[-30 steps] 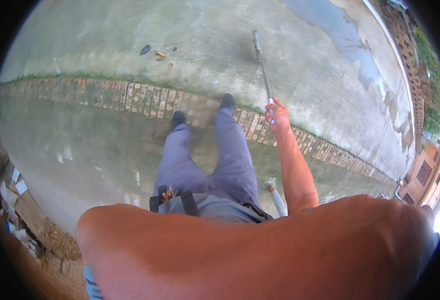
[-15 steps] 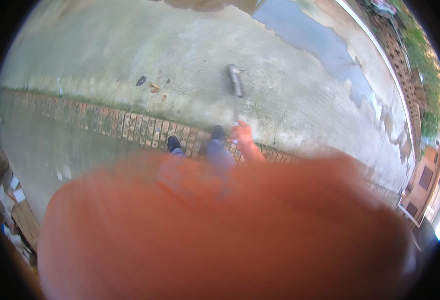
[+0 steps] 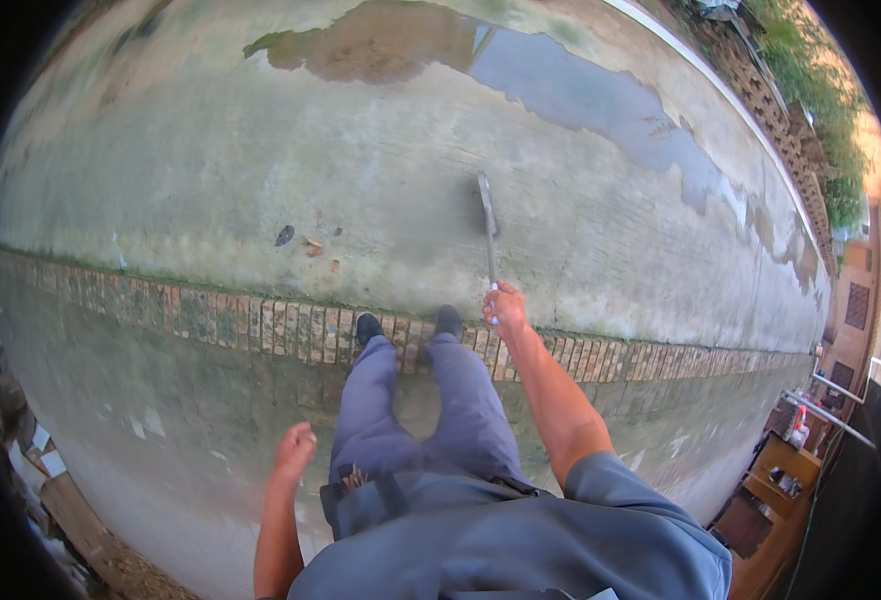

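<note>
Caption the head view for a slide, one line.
Right hand gripping a pale-handled tool over stained concrete, left hand curled, dark shoes on a brick strip.

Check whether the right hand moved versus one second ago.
Yes, leftward: the right hand now appears sideways closer to the fallen brown leaves on the ground.

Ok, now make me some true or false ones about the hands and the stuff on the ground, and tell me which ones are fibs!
1. The right hand grips a tool. True.
2. Both hands hold the tool. False: the left hand is apart from it, beside the left leg.
3. Both feet are bare. False: they wear dark shoes.
4. A puddle lies beyond the tool. True.
5. The brick strip lies beyond the puddle. False: it runs nearer the person.
</note>
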Motion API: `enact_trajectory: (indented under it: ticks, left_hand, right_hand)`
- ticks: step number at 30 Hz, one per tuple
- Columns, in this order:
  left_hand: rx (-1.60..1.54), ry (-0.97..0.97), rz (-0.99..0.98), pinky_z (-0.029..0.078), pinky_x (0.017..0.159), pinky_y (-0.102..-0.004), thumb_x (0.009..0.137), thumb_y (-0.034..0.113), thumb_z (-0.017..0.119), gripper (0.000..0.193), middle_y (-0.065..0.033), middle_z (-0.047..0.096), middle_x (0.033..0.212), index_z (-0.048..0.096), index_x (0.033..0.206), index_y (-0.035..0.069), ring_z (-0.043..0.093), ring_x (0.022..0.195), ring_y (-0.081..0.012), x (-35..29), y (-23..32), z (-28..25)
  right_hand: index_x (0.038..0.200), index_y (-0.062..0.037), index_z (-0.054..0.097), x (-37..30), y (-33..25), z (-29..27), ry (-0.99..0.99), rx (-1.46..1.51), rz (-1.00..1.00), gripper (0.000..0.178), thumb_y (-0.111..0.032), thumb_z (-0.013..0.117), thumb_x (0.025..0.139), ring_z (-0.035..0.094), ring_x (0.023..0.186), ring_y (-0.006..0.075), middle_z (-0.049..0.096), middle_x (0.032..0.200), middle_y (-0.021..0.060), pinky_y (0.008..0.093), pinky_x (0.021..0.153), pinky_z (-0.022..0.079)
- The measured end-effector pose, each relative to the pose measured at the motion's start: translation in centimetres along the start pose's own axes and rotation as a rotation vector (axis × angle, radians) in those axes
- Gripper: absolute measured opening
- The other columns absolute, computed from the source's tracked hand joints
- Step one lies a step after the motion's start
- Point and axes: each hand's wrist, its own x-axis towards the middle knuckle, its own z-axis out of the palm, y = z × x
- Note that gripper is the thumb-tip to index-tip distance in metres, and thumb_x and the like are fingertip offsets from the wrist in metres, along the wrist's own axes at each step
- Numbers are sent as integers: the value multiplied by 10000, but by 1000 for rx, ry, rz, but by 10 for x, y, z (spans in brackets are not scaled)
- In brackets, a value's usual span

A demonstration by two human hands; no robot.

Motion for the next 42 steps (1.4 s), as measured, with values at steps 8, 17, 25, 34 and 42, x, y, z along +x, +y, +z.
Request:
enact_trajectory:
  ticks: [8, 17, 25, 34, 42]
  left_hand:
    - [47, 44, -34, 458, 806, -301, 787, 192, 542, 473, -168, 616, 1005, 481, 1192, -46, 595, 902, -227, -19, -110, -12]
    - [14, 65, 120, 450, 840, -312, 783, 173, 538, 462, -182, 589, 1083, 488, 1183, -52, 581, 963, -233, 14, -73, -5]
    - [-5, 166, 235, 449, 811, -316, 787, 219, 573, 405, -149, 596, 992, 535, 1108, -24, 573, 909, -215, 32, -22, 24]
    - [103, 168, 307, 446, 794, -320, 802, 224, 573, 346, -129, 593, 944, 557, 1071, 7, 566, 888, -204, 40, 17, 101]
    - [280, 269, 510, 450, 768, -331, 820, 215, 550, 294, -108, 596, 911, 580, 1041, 22, 563, 861, -193, 63, 104, 132]
  right_hand:
    - [1031, -91, 431, -39, 39, 142, -166, 57, 103, 248, 1, 469, 804, 403, 431, 104, 414, 601, 10, 240, 323, 297]
    - [1318, -54, 338, -55, -38, 136, -244, -25, 26, 564, 0, 502, 782, 418, 447, 106, 471, 660, 48, 223, 344, 315]
    - [933, -47, 530, 45, -92, 71, -100, 109, -14, 197, 33, 447, 774, 426, 445, 125, 455, 602, 56, 243, 348, 320]
    - [984, -42, 523, 37, -135, 91, -288, -8, 152, 220, 1, 510, 768, 433, 448, 111, 475, 623, 52, 231, 331, 300]
    - [1177, -36, 435, 83, -231, 16, -134, -45, -95, 441, 49, 466, 745, 420, 436, 112, 462, 631, 54, 242, 326, 308]
